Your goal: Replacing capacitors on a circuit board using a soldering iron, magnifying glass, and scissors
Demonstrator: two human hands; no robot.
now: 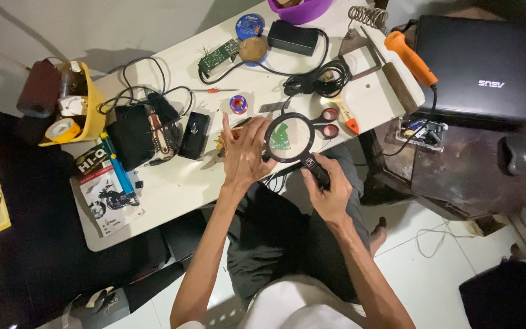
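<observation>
The right hand is clenched around the black handle of a magnifying glass, lens held over a small green circuit board. The left hand, fingers spread, grasps that board at the white table's edge, beside red-handled scissors.

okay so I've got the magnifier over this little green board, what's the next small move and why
Probably tilt the green board a little under the magnifier. The right hand holds the magnifier by its black handle over the board, which the left hand grips at its edge. Only part of the board shows through the lens, so a slight turn should bring more into view.
</observation>
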